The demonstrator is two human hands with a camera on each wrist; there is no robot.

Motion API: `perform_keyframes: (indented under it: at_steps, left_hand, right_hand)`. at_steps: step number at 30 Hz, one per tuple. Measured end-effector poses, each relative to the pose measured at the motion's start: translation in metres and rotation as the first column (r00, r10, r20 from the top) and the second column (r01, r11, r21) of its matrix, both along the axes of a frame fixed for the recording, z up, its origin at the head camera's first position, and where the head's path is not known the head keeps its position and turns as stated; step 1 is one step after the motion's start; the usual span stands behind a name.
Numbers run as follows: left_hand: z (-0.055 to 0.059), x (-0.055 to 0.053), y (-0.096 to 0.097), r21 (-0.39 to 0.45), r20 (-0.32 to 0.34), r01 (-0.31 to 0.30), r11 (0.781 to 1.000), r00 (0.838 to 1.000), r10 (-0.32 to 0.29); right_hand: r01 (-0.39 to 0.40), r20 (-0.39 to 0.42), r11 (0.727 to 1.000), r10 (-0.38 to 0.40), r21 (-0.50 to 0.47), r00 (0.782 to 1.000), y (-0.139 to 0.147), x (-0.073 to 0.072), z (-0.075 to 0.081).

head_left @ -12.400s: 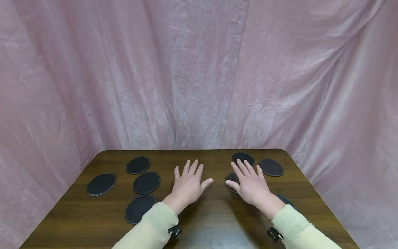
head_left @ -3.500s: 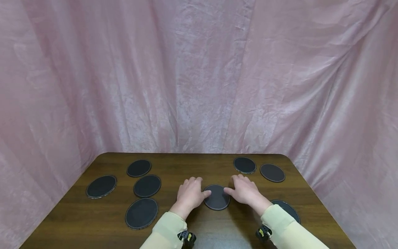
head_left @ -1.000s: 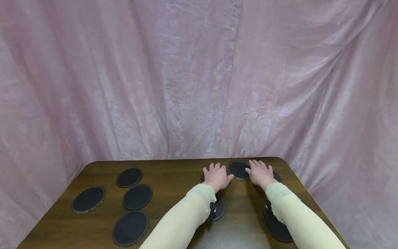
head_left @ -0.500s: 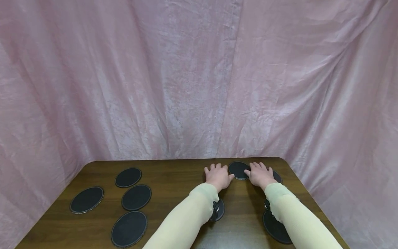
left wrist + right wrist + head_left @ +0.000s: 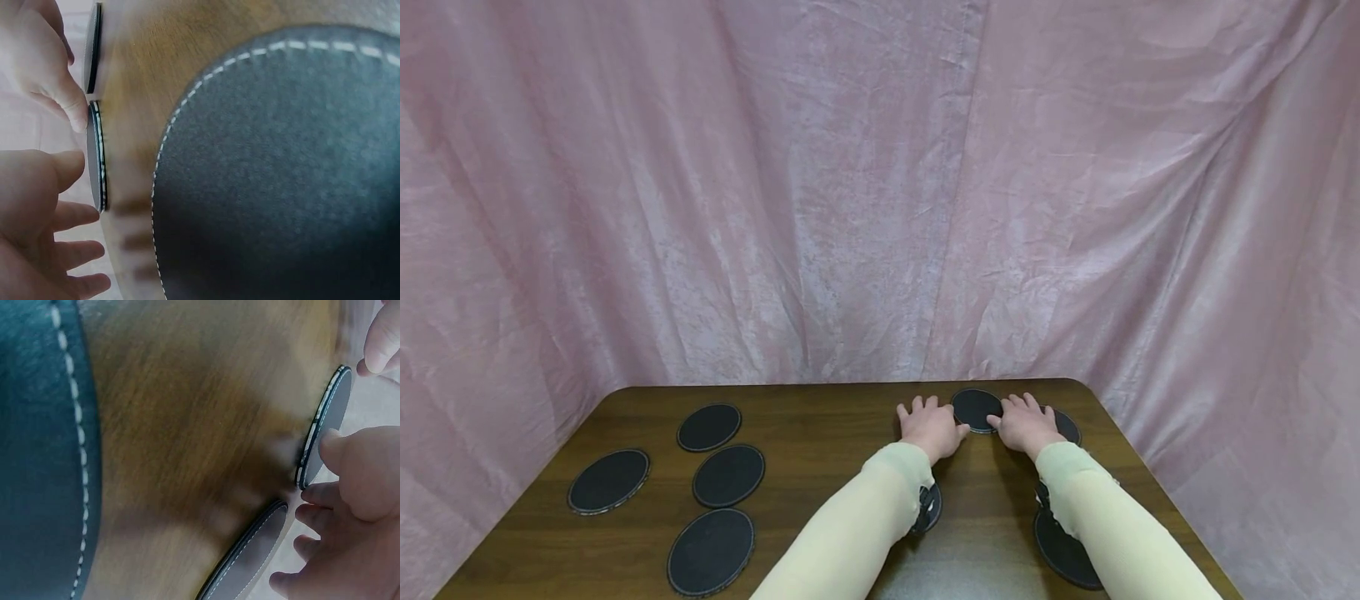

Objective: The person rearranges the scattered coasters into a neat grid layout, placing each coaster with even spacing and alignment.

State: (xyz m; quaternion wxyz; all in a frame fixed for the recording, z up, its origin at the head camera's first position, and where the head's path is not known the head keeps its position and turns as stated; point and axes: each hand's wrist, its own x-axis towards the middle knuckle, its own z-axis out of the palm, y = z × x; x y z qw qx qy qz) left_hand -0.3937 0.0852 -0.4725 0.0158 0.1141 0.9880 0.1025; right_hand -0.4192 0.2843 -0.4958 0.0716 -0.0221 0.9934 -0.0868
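Note:
Near the table's back edge, a round black coaster (image 5: pixel 976 410) with pale edge stitching lies flat between my two hands. My left hand (image 5: pixel 931 429) is at its left side, fingers spread and thumb tip at the near rim. On the opposite side is my right hand (image 5: pixel 1024 423), fingers loosely spread; in the right wrist view its thumb overlaps the coaster's (image 5: pixel 331 412) face. Neither hand curls round it. Another coaster (image 5: pixel 1067 427) is partly hidden behind the right hand. Under my left wrist lies a third coaster (image 5: pixel 934 507), which fills much of the left wrist view.
Several black coasters lie at the table's left, among them a far one (image 5: pixel 709 427), an outer one (image 5: pixel 608 482) and a near one (image 5: pixel 711 552). My right forearm partly covers another coaster (image 5: pixel 1063 554). A pink curtain (image 5: pixel 820 192) hangs behind the wooden table (image 5: pixel 820 433).
Earlier, one coaster was shifted from the right group to the middle, between both hands. Both hands then moved to the back right; over the last second they have drawn slightly closer around the far coaster.

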Motion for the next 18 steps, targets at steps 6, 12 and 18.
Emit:
perform_keyframes:
  at_steps: [6, 12, 18]
  left_hand:
    - [-0.001, 0.001, -0.003, -0.018, -0.001, 0.011, 1.0, 1.0, -0.011]
    - [0.0, -0.001, -0.007, -0.015, -0.024, 0.001, 1.0, 1.0, -0.001]
    - [0.001, -0.003, -0.011, 0.01, -0.08, -0.041, 0.999, 0.996, 0.041]
  right_hand:
    - [-0.013, -0.019, 1.0, 0.013, -0.01, 1.0, 0.001, -0.002, -0.005]
    - [-0.037, -0.039, 0.999, 0.036, -0.015, 0.999, -0.005, 0.009, 0.003]
    - [-0.031, -0.113, 0.999, 0.028, -0.021, 0.993, -0.022, 0.029, 0.036]
